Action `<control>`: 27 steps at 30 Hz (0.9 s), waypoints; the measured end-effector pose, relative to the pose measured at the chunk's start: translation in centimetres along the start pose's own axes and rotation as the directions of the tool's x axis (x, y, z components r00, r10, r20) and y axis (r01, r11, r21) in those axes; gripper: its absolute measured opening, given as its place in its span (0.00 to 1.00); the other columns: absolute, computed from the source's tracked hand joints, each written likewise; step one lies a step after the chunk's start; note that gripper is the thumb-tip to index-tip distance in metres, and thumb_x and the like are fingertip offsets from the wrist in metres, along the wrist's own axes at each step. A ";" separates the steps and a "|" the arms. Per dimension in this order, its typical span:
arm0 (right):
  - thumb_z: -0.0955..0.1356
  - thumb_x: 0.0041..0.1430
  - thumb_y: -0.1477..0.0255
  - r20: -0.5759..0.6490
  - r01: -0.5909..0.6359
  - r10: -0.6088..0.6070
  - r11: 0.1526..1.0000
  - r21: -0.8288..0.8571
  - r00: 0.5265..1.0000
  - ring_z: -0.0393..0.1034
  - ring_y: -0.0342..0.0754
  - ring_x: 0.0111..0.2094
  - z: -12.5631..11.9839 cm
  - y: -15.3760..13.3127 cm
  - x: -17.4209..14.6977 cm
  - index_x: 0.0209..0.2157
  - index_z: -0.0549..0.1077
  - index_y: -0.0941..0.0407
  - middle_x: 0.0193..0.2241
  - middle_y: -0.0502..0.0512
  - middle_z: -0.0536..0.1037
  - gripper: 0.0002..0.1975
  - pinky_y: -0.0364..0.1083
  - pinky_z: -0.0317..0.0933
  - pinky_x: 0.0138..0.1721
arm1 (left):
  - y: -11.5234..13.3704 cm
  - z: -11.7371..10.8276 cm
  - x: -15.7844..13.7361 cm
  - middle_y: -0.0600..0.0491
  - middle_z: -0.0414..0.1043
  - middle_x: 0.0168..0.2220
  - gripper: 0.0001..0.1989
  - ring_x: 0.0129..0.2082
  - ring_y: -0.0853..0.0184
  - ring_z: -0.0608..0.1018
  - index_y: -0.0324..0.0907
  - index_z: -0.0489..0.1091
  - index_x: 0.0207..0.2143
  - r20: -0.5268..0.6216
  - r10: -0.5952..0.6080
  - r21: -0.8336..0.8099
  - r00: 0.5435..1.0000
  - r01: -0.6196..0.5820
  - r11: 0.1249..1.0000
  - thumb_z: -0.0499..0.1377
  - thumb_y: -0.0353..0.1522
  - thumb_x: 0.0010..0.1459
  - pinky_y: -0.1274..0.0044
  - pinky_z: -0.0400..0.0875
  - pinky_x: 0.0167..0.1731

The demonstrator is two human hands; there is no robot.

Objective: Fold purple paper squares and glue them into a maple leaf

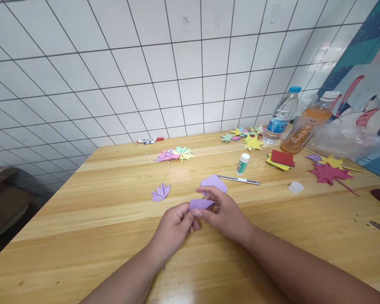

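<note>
Between my two hands is a small folded piece of purple paper, held just above the wooden table. My left hand pinches its near left edge between thumb and fingers. My right hand grips the right side, with the thumb at the lower edge and the fingers curled over the far side. Just beyond my right fingers lies a purple paper sheet, partly hidden by them. A silver pen-like tool rests with its tip at that sheet. To the left sits a folded purple paper leaf.
A glue stick stands behind the tool, its white cap apart to the right. Paper squares, a water bottle and an orange drink bottle are at right. Folded leaves and markers lie further back.
</note>
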State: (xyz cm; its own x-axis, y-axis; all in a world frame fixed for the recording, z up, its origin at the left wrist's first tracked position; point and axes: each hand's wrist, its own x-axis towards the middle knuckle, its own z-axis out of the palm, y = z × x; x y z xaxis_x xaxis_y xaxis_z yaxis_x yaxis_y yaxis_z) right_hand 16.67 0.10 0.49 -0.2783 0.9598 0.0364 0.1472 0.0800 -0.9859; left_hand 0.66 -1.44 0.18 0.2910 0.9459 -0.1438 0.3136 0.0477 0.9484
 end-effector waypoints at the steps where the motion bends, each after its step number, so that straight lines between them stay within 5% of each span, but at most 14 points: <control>1: 0.70 0.46 0.68 0.020 -0.029 0.028 1.000 0.011 0.999 0.66 0.42 0.26 0.1 0.0 0.0 0.45 0.66 0.55 0.26 0.48 0.72 0.22 0.41 0.61 0.27 | -0.1 0.0 0.1 0.55 0.68 0.21 0.15 0.20 0.73 0.67 0.39 0.65 0.24 -0.015 0.008 -0.019 1.000 -0.008 1.000 0.51 0.40 0.58 0.81 0.61 0.22; 7: 0.69 0.47 0.67 0.051 -0.120 0.116 0.989 0.087 0.992 0.65 0.41 0.25 0.4 0.4 0.2 0.28 0.70 0.58 0.23 0.50 0.72 0.09 0.40 0.60 0.24 | -0.7 -0.5 0.1 0.55 0.69 0.21 0.16 0.21 0.72 0.68 0.40 0.66 0.25 -0.104 0.080 0.124 0.991 -0.067 0.990 0.50 0.40 0.58 0.81 0.62 0.24; 27: 0.71 0.43 0.64 0.010 -0.137 0.137 0.981 0.138 0.991 0.61 0.40 0.21 -0.3 0.1 0.4 0.23 0.71 0.59 0.18 0.47 0.67 0.12 0.39 0.60 0.23 | 0.2 -1.0 -0.2 0.58 0.66 0.18 0.18 0.19 0.73 0.66 0.41 0.65 0.20 -0.125 0.146 0.357 0.981 -0.093 0.929 0.49 0.40 0.59 0.82 0.58 0.22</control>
State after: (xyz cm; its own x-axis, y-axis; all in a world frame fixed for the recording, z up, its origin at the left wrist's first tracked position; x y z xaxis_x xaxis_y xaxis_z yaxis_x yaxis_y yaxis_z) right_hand 16.88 0.62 0.51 -0.2654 0.9589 -0.1008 0.0519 -0.0902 -0.9946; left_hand -0.26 -1.27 0.71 0.2185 0.9753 0.0324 0.5873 -0.1579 0.7938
